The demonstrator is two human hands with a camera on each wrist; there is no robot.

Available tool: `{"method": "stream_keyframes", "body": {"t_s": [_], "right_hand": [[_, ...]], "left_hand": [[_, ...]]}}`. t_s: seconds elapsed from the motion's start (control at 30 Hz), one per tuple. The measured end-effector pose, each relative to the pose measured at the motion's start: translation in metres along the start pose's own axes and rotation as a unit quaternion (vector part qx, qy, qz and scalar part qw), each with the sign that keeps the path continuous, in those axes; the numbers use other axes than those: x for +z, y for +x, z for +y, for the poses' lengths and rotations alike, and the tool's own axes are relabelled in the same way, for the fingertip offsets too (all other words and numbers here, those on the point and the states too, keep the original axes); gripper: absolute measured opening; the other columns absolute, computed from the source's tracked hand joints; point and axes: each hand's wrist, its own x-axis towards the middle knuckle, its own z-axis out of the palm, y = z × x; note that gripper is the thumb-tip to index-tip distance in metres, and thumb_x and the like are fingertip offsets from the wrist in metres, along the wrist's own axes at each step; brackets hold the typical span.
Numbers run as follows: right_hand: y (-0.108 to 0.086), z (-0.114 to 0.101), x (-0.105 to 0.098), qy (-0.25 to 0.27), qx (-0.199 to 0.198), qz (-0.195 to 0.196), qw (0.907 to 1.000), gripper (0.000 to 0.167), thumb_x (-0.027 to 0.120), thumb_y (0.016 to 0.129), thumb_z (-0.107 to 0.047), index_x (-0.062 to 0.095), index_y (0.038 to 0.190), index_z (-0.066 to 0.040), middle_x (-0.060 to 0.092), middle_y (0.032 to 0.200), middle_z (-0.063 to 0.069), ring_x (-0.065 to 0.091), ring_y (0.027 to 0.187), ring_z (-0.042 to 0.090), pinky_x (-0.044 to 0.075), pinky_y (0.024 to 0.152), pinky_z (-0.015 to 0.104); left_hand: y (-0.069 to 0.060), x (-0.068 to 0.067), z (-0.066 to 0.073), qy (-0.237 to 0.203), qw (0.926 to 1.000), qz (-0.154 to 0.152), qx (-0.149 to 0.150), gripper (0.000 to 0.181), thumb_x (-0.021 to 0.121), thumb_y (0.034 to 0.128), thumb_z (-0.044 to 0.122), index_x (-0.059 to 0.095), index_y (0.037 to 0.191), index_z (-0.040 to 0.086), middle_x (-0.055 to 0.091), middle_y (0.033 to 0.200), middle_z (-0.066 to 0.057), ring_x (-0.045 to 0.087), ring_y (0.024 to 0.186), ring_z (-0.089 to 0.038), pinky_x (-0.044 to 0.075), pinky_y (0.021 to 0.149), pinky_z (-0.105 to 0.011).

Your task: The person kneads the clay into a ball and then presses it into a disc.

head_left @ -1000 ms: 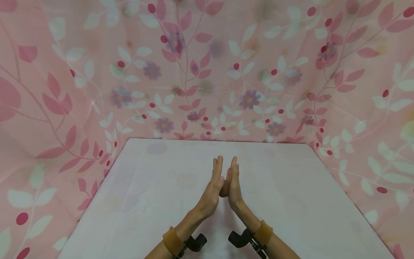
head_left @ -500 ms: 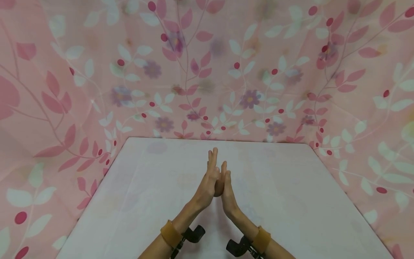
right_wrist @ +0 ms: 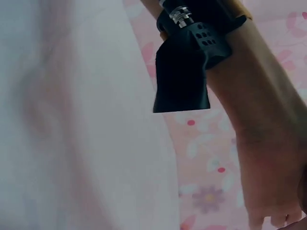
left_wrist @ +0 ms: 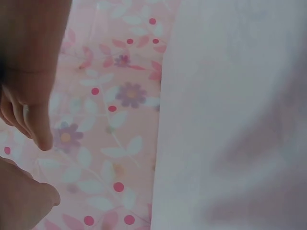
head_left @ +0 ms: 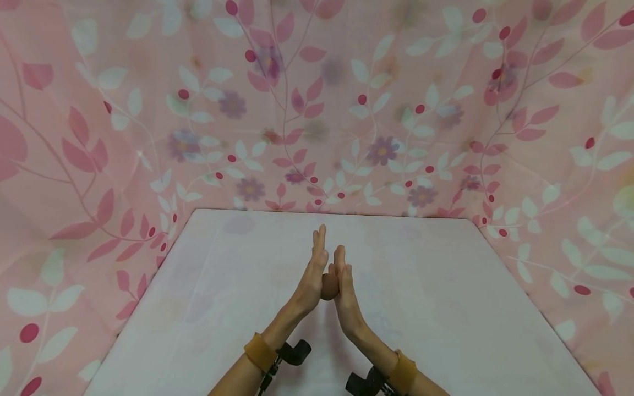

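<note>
A small brown ball (head_left: 329, 287) with a matte surface sits between my two palms, above the white table. My left hand (head_left: 310, 280) presses on its left side, fingers extended and pointing up and away. From the other side my right hand (head_left: 348, 300) presses its palm against the ball, fingers mostly straight and a little lower than the left ones. Parts of both hands show at the left of the left wrist view, where the ball cannot be made out. What the ball is made of is unclear.
Beneath the hands lies a white-covered table (head_left: 238, 308). A pink floral cloth (head_left: 317, 110) hangs behind it and along both sides. Each wrist wears a tan band, the left band (head_left: 261, 352) and right band (head_left: 403, 372), with a black camera (head_left: 296, 352) attached.
Both hands have shifted left with the ball between them. The palms slide against each other: the left fingertips moved farther forward than the right ones, and more of the ball shows now.
</note>
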Motion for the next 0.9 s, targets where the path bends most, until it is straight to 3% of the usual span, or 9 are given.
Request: {"method": "stream_keyframes", "body": {"t_s": [0.23,0.5,0.9], "right_hand": [[0.004,-0.006,-0.002,0.008,-0.026,0.009,0.9996,0.068,0.003,0.105,-0.048,-0.015,0.156,-0.007,-0.018,0.164,0.008,-0.013,0.152,0.028,-0.003,0.121,0.049],[0.015,-0.008,-0.012,0.011,-0.019,0.036,0.9991,0.071,0.005,0.103,-0.052,-0.017,0.156,-0.009,-0.018,0.164,0.008,-0.012,0.152,0.027,-0.004,0.121,0.047],[0.028,-0.004,-0.025,0.041,-0.02,0.088,0.9951,0.072,0.01,0.103,-0.055,-0.015,0.158,-0.015,-0.014,0.165,0.005,-0.009,0.153,0.024,-0.001,0.122,0.048]], "left_hand": [[-0.003,0.002,-0.009,-0.009,0.9997,-0.009,-0.021,0.062,0.013,0.1048,0.046,-0.004,0.16,0.023,-0.013,0.164,0.008,-0.019,0.15,-0.018,-0.012,0.114,-0.065],[-0.012,0.013,-0.017,-0.018,0.9985,-0.03,-0.042,0.06,0.01,0.1061,0.041,-0.005,0.16,0.02,-0.013,0.165,0.007,-0.02,0.15,-0.018,-0.013,0.113,-0.065],[-0.021,0.024,-0.012,-0.016,0.9972,-0.058,-0.046,0.063,0.012,0.1057,0.047,-0.008,0.159,0.021,-0.017,0.164,0.006,-0.022,0.149,-0.02,-0.012,0.113,-0.066]]}}
